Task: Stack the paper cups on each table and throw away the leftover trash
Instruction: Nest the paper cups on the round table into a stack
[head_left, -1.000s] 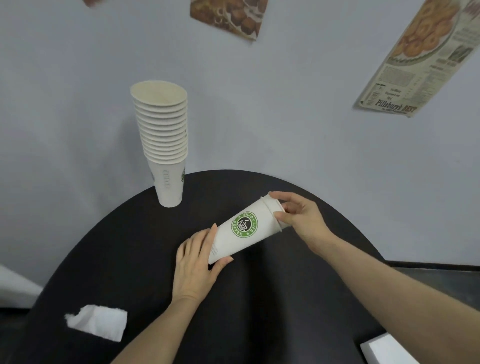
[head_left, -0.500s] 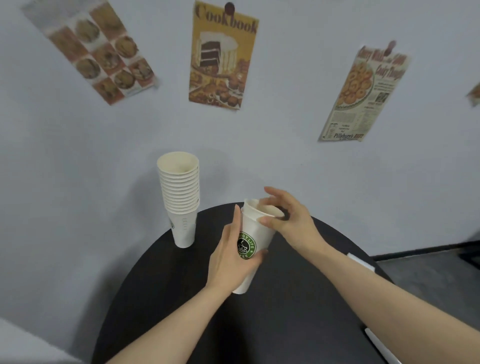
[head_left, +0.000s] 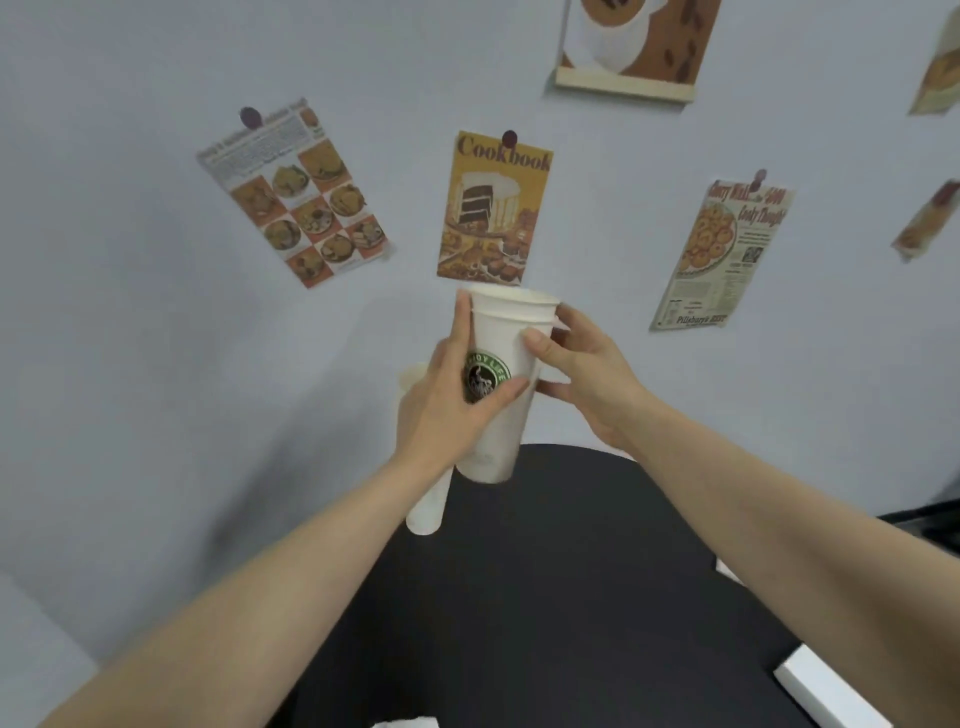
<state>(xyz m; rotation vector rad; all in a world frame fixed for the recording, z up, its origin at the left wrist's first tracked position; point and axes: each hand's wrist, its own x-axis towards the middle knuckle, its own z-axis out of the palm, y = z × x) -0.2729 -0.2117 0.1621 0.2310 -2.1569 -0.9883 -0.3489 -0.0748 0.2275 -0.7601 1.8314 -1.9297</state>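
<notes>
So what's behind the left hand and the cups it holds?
A stack of cups stands on the black table; only its base and a rim edge show. The left hand and held cups cover the rest, so its height can't be seen.

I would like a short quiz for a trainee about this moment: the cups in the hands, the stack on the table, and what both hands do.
1. True or false: the held cups stand on the black table.
2. Which hand covers part of the green logo? A) the left hand B) the right hand C) neither
3. Fill in: the tall stack of cups on the table is mostly hidden behind the ____ forearm.

Key
1. False: both hands hold them above the table.
2. A: the left thumb lies across the logo's lower edge.
3. left
</notes>
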